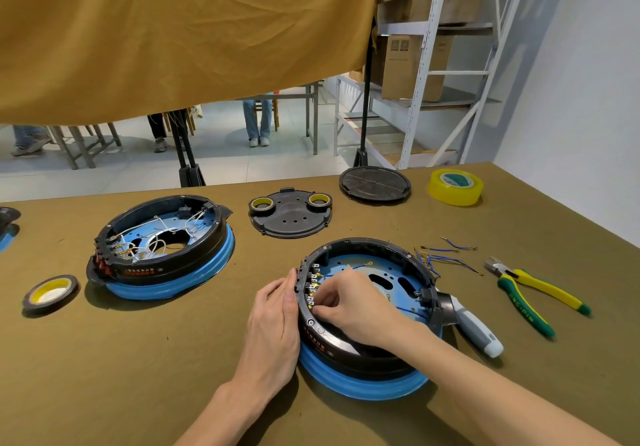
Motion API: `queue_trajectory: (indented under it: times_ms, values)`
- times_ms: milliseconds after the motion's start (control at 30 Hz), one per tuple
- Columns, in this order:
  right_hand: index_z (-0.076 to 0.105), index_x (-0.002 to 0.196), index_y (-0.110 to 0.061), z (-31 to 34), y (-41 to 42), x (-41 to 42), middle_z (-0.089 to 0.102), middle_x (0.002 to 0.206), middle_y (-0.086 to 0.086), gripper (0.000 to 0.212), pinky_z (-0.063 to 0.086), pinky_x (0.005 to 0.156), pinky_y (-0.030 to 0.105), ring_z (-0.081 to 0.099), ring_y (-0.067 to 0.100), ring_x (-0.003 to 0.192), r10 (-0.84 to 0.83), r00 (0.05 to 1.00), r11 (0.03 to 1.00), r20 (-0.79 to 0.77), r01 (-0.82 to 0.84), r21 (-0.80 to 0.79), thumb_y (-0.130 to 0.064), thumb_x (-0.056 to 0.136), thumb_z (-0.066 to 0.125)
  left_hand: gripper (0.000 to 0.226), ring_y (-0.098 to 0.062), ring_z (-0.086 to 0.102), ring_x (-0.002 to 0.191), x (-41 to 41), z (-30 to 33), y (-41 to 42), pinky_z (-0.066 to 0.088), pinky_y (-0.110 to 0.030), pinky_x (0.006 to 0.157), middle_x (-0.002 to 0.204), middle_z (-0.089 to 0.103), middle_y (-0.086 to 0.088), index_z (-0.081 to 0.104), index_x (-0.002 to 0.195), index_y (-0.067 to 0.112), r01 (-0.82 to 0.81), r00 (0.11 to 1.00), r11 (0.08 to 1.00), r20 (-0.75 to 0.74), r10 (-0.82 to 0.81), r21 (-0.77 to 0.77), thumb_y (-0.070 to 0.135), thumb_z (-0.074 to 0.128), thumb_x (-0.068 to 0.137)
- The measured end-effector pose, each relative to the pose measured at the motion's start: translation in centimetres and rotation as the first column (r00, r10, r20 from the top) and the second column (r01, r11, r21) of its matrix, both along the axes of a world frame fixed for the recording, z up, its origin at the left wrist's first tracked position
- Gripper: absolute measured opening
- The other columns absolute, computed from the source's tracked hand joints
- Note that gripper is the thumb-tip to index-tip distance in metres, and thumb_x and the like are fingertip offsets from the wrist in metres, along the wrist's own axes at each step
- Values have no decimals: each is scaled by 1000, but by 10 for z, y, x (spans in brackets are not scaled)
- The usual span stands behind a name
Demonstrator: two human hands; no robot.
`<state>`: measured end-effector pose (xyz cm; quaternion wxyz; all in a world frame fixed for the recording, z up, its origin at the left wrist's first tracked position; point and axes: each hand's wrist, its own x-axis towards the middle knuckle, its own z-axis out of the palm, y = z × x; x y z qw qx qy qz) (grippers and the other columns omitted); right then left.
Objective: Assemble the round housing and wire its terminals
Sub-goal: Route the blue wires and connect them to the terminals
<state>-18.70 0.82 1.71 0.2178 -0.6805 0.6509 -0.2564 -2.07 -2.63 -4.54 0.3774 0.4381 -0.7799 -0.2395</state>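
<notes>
left hand (273,321) lies flat against the housing (363,352) rim near the worktop's (138,376) front edge; right hand (349,303) pinches at the terminals (312,290), what it holds hidden.

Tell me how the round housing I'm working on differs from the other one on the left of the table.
The near housing holds only a few blue wires; the far-left housing is full of white wires. The near housing has the left hand flat against its rim and the right hand at its terminals; the far-left housing sits untouched. Both are black rings on blue bases.
</notes>
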Motion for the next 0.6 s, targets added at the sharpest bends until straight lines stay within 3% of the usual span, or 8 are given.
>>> queue_trajectory:
  times_ms: [133, 333, 467, 600]
  values:
    - [80, 104, -20, -2, 1, -1, 74, 86, -13, 13, 56, 69, 12, 66, -6, 75, -32, 999, 999, 21, 31, 16, -21, 92, 74, 66, 6, 31, 140, 1, -1, 0, 30, -21, 113, 141, 54, 13, 38, 154, 26, 3, 1000, 1000, 3, -3, 17, 56, 8, 104]
    - [65, 90, -29, 1, 5, -1, 72, 78, -7, 17, 59, 71, 26, 68, 6, 73, -95, 994, 995, 58, 93, 30, -26, 86, 81, 67, 11, 30, 138, 2, 0, 1, 28, -14, 108, 139, 53, 18, 38, 154, 31, 27, 999, 1000, -22, -27, 12, 61, 6, 103]
    - [62, 95, -12, 5, 7, -11, 77, 83, 11, 22, 64, 73, 40, 74, 23, 73, -233, 929, 969, 288, 197, 146, -10, 83, 81, 68, 13, 32, 135, 2, 1, 0, 27, -3, 102, 141, 52, 18, 40, 152, 28, 28, 999, 1000, -37, -28, -3, 62, 8, 102]
    - [64, 93, -8, 7, 7, -9, 77, 78, 15, 18, 61, 61, 29, 75, 18, 66, -255, 878, 963, 404, 193, 190, 2, 85, 76, 68, 16, 29, 135, 1, 0, 0, 27, -5, 101, 140, 50, 14, 35, 155, 27, 30, 999, 999, -17, -30, 14, 61, 9, 101]
